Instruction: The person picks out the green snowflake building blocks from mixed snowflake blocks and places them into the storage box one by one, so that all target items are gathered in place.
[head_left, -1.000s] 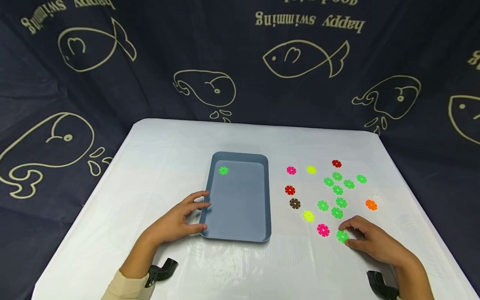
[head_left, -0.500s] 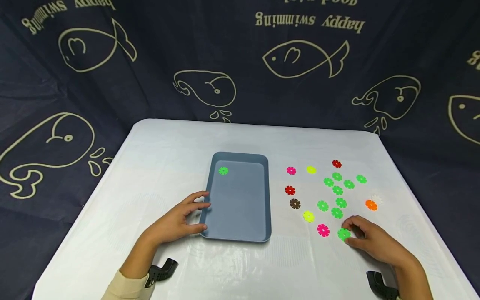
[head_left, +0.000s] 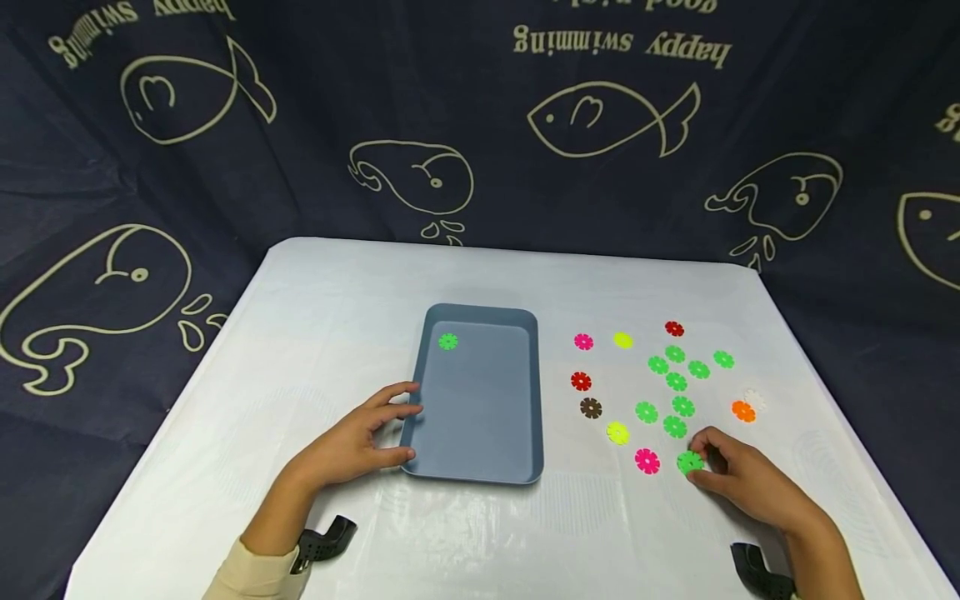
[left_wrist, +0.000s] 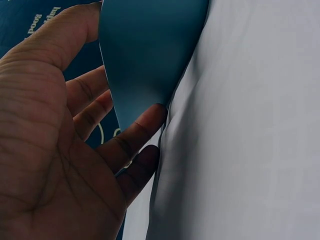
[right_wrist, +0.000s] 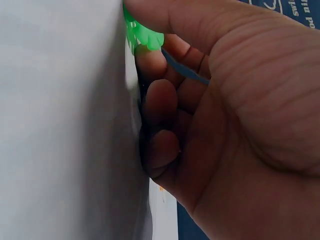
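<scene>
My right hand pinches a bright green notched plastic snowflake disc between thumb and index finger, low over the white table. Part of that green disc shows between the thumb and a finger in the right wrist view, the other fingers curled close to the cloth. My left hand rests on the left side of a blue-grey rectangular tray, fingers fairly straight. In the left wrist view some fingertips pass behind the tray wall while others touch its foot. One green disc lies in the tray's far left corner.
Right of the tray lie several more green discs, plus pink, yellow, red, brown, orange and whitish ones. A dark printed cloth hangs behind the table.
The green disc at my right fingertips has shifted slightly up and right, away from its former spot, and the right index finger has drawn in. The left hand and tray stay put.
</scene>
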